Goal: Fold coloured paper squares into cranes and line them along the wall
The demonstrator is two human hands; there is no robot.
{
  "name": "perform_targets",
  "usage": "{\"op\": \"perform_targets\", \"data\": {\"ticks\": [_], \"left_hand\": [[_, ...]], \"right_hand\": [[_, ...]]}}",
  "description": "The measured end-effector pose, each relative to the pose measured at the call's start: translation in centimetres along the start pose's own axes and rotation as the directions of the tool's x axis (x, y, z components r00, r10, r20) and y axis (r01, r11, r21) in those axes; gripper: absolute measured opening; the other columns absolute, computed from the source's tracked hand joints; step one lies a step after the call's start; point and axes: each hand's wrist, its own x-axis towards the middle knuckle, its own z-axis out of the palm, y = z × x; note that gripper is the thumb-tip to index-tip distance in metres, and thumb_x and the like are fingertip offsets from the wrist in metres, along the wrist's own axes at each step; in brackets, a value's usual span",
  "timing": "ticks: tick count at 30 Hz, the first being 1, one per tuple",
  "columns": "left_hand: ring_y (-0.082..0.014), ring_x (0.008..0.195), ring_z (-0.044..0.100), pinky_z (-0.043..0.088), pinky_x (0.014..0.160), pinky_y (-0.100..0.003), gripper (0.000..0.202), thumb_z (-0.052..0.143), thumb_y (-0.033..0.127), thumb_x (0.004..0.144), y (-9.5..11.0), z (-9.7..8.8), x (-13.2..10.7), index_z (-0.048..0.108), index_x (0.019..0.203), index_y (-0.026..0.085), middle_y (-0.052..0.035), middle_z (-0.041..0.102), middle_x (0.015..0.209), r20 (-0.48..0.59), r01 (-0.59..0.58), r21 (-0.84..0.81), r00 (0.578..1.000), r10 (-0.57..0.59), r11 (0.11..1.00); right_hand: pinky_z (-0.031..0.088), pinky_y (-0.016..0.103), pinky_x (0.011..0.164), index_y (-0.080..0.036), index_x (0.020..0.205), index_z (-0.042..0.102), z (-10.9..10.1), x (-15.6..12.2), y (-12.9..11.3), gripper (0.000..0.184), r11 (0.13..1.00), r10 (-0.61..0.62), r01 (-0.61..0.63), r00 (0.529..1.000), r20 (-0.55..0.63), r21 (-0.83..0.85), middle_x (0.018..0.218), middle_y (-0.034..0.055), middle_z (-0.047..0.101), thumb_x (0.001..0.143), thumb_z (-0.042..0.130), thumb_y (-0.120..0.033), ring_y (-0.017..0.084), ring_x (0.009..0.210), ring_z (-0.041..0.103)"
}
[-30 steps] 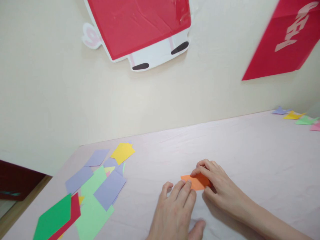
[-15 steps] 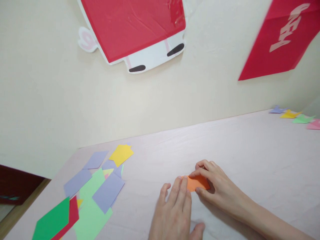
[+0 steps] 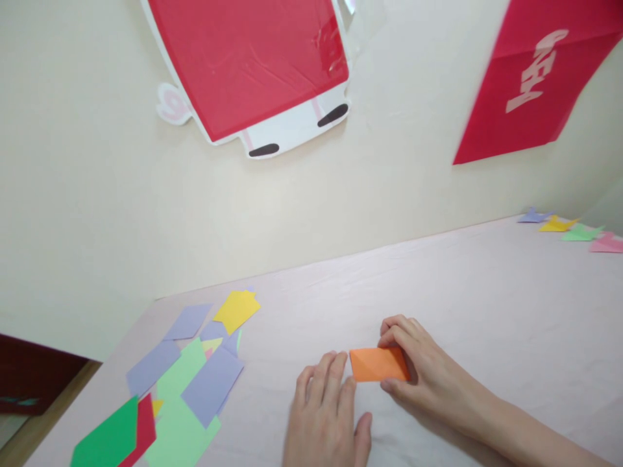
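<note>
A small orange folded paper (image 3: 376,364), shaped as a rectangle, lies on the pale cloth-covered table. My right hand (image 3: 428,366) grips its right end, thumb at the near edge and fingers at the far edge, hiding part of that end. Flat on the cloth just left of the paper rests my left hand (image 3: 321,412), fingers stretched out and holding nothing. Its fingertips are close to the paper's left edge; whether one touches the lower corner I cannot tell.
Loose paper sheets lie at the left: purple (image 3: 213,383), light green (image 3: 178,431), yellow (image 3: 237,309), dark green (image 3: 107,434) and red (image 3: 146,425). Several small folded paper figures (image 3: 557,224) stand at the far right. Behind rises a wall (image 3: 389,194) with red decorations (image 3: 257,58).
My left hand has slid left off the orange paper, uncovering its left end. The right hand keeps its hold on the other end. The view has shifted slightly.
</note>
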Motion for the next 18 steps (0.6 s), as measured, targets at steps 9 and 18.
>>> {"op": "perform_targets", "data": {"ticks": [9,18], "left_hand": [[-0.0242,0.114,0.050,0.030,0.096,-0.038,0.038,0.033,0.016,0.101,-0.2,-0.7,2.2,0.055,0.131,0.011,-0.0091,0.064,0.123,0.037,-0.083,-0.094,0.996,0.086,0.992],[-0.0211,0.102,0.054,0.032,0.092,-0.037,0.028,0.037,0.014,0.101,-0.9,-0.5,2.3,0.061,0.116,0.015,-0.0083,0.064,0.107,-0.031,-0.020,-0.236,0.999,0.013,0.971]], "right_hand": [[0.041,0.041,0.085,-0.021,0.086,0.047,0.6,-0.7,-0.6,0.023,0.963,-0.255,0.256,0.967,0.018,-0.081,0.102,0.0060,0.054,0.078,0.054,0.000,0.024,0.097,0.048],[0.040,0.040,0.079,-0.020,0.095,0.056,0.3,-0.9,-1.0,0.015,0.934,-0.336,0.344,0.937,0.092,-0.094,0.096,0.0064,0.056,0.087,0.064,-0.030,0.024,0.087,0.051]]}}
